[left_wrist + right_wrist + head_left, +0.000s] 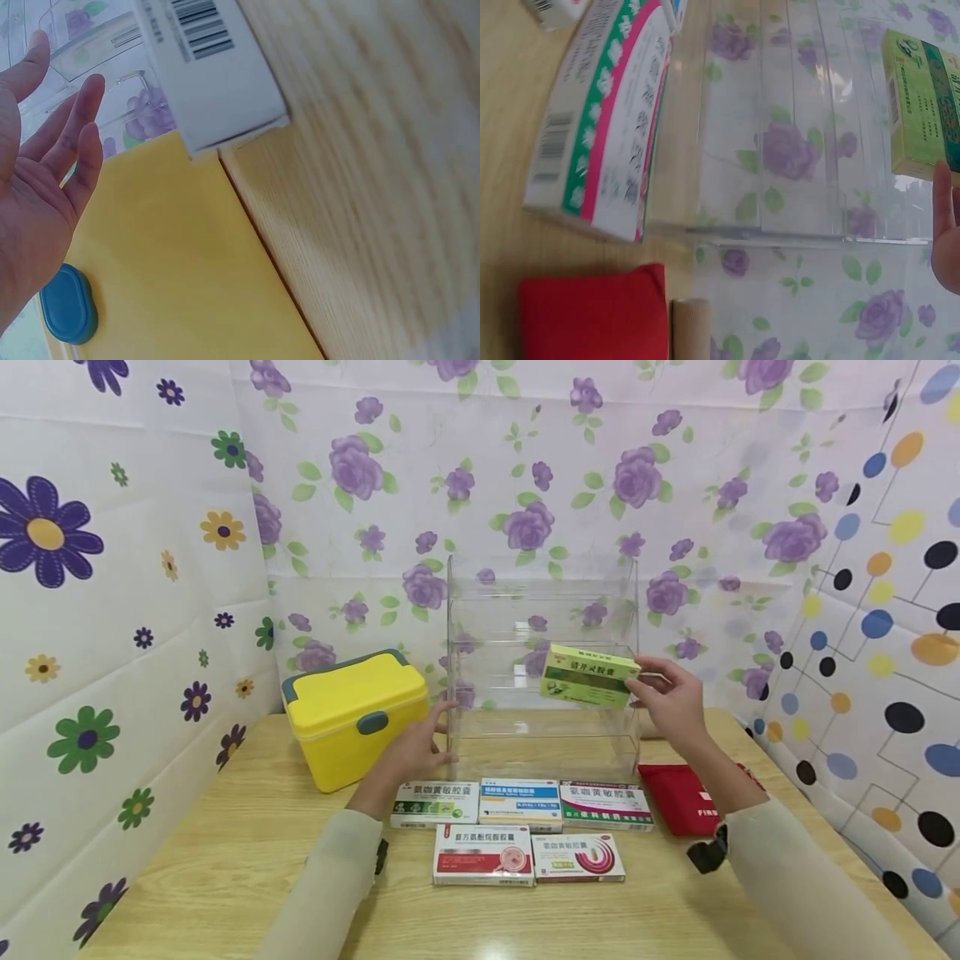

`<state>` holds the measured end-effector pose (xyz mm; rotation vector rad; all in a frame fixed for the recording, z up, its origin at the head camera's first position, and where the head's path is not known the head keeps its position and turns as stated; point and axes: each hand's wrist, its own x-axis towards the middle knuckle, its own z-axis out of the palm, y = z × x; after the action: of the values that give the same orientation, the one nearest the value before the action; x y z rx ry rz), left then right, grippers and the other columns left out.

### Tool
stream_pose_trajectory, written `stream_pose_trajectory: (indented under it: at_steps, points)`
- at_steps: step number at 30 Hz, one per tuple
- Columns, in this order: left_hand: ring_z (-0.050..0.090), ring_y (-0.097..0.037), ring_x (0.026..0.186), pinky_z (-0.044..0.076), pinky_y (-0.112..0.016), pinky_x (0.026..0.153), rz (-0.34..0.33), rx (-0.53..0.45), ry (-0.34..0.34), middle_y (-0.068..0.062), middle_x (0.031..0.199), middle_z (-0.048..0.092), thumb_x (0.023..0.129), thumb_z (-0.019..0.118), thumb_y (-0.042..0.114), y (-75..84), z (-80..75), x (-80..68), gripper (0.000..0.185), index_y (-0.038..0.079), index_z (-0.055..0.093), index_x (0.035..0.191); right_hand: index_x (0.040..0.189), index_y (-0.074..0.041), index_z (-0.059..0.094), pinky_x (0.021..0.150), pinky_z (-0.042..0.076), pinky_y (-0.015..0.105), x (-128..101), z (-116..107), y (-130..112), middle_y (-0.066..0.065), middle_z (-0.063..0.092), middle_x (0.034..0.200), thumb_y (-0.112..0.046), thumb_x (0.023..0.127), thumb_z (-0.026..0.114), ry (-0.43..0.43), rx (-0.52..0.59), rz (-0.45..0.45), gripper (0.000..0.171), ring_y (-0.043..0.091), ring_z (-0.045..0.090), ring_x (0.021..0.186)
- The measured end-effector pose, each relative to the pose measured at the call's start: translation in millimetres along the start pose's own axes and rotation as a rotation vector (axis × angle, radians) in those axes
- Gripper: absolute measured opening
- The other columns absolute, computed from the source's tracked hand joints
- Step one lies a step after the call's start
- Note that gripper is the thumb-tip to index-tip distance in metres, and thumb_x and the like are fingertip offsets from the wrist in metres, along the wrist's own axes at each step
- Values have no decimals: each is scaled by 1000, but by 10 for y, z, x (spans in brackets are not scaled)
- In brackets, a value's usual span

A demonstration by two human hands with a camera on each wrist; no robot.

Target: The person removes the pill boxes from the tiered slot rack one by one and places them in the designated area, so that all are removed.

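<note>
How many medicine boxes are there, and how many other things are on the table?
Medicine boxes: 6 (green box held by the right hand, five flat on the table)
Yellow case: 1
Clear shelf rack: 1, touched by the left hand
Red pouch: 1
Total: 9

Both arms out front, hands up near the middle

Left hand (pixel 416 747) is low over the table, fingers straight and relaxed, palm open and turned inward in the wrist view. Right hand (pixel 670 700) is raised higher, wrist bent, thumb and fingertips pinching something. Both forearms are in pale long sleeves, angling in from the bottom corners.
</note>
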<state>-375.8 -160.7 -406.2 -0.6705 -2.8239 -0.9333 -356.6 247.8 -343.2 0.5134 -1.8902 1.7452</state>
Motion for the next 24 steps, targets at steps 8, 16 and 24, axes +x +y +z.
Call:
stream_pose_trajectory:
  at_steps: [8, 16, 24]
  points:
    - [67, -19, 78, 56, -41, 74, -1, -26, 4, -15, 130, 63, 85, 80, 17, -1, 21, -8, 89, 38, 24, 150, 122, 8, 62, 60, 58, 29, -282, -340, -20, -1, 68, 101, -4, 88, 74, -12, -53, 41, 38, 8, 69, 85]
    - [68, -21, 80, 56, -43, 77, 18, -22, 17, -17, 128, 63, 85, 80, 17, -7, 34, -22, 88, 35, 24, 151, 121, 6, 62, 60, 59, 31, -519, -550, 44, -5, 67, 101, -12, 91, 72, -76, -252, 103, 36, 5, 70, 83]
    - [68, -22, 81, 56, -44, 78, 9, -17, 30, -15, 127, 64, 85, 80, 18, -2, 53, -35, 87, 35, 24, 150, 118, 3, 65, 61, 59, 33, -739, -739, 43, 6, 61, 101, -16, 91, 74, -186, -407, 157, 34, 2, 70, 83]
